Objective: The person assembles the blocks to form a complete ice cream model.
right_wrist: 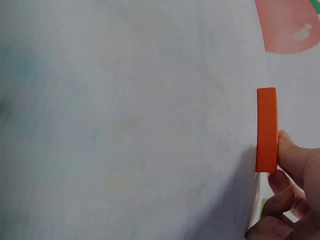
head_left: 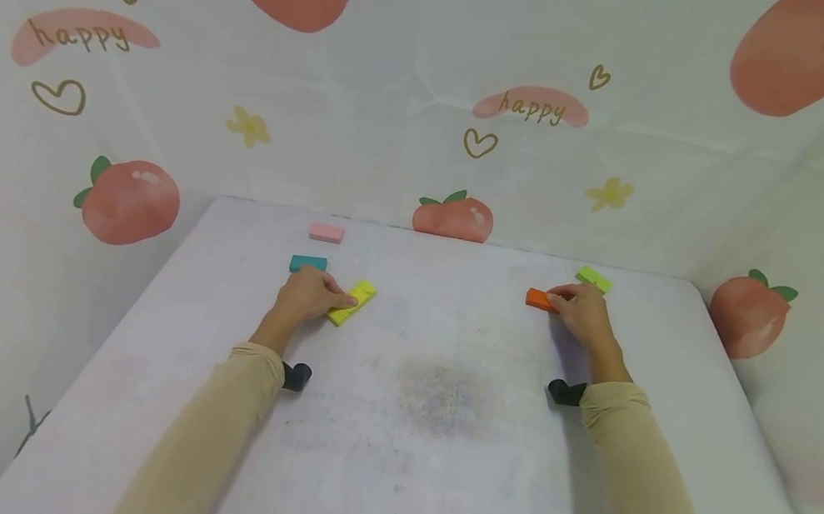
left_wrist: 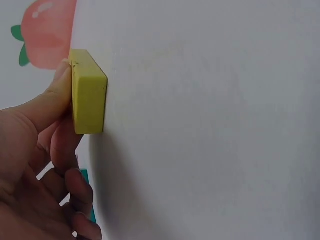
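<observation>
A yellow rectangular block [head_left: 363,292] lies slantwise by the thumb and fingers of my left hand [head_left: 305,296], which pinches it. In the left wrist view the thumb presses the yellow block [left_wrist: 91,106] on one face while the other fingers curl below. My right hand [head_left: 587,316] pinches an orange block [head_left: 539,299] at its right end. The right wrist view has the orange block [right_wrist: 267,130] low over the tabletop. Just behind the left hand is a teal block [head_left: 308,263], partly covered by it. Behind the right hand lies a lime green block [head_left: 594,278].
A pink block [head_left: 326,233] sits near the back edge of the white table [head_left: 389,472], beyond the teal one. A printed cloth [head_left: 390,104] rises behind and along both sides. Black wrist mounts [head_left: 298,376] jut inward from the sleeves.
</observation>
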{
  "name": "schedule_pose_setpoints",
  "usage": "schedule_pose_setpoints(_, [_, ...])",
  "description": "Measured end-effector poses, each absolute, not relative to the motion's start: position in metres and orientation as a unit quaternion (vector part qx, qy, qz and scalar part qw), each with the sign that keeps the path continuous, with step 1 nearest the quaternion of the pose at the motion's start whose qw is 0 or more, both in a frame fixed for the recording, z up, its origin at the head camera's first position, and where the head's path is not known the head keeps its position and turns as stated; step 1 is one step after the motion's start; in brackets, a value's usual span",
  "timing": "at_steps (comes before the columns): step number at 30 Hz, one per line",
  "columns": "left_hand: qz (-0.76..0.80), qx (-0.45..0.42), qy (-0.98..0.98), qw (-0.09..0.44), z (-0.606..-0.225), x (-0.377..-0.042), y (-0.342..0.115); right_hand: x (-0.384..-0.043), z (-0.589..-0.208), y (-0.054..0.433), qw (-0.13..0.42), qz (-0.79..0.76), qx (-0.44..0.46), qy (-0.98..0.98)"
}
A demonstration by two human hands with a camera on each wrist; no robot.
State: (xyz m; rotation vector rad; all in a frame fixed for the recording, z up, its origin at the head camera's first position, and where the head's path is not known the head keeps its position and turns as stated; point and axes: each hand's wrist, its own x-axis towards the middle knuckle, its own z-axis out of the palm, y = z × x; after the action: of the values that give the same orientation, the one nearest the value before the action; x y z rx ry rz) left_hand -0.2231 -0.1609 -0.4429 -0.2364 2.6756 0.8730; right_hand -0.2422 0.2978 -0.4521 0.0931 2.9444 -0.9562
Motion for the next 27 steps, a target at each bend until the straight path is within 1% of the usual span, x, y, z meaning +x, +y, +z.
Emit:
schedule_pose_setpoints(6, [0.293, -0.089, 0.939, 0.159, -0.44, -0.22, -0.148, -0.246, -0.453, 0.288, 0.025, -0.311, 0.017, 0.95])
schedule_pose_setpoints(13, [0.284, -0.088, 0.943, 0.148, -0.437, -0.218, -0.13, -0.254, -0.457, 0.277, 0.026, -0.306, 0.002, 0.952])
schedule_pose_setpoints(18, [0.281, -0.083, 0.945, 0.143, -0.439, -0.22, -0.116, -0.257, -0.456, 0.269, 0.037, -0.316, 0.009, 0.948])
schedule_pose_setpoints(24, [0.28, -0.074, 0.947, 0.14, -0.443, -0.22, -0.103, -0.26, -0.455, 0.257, 0.068, -0.328, 0.023, 0.942])
schedule_pose_setpoints(27, [0.278, -0.072, 0.948, 0.137, -0.443, -0.219, -0.097, -0.261, -0.456, 0.252, 0.066, -0.326, 0.018, 0.943])
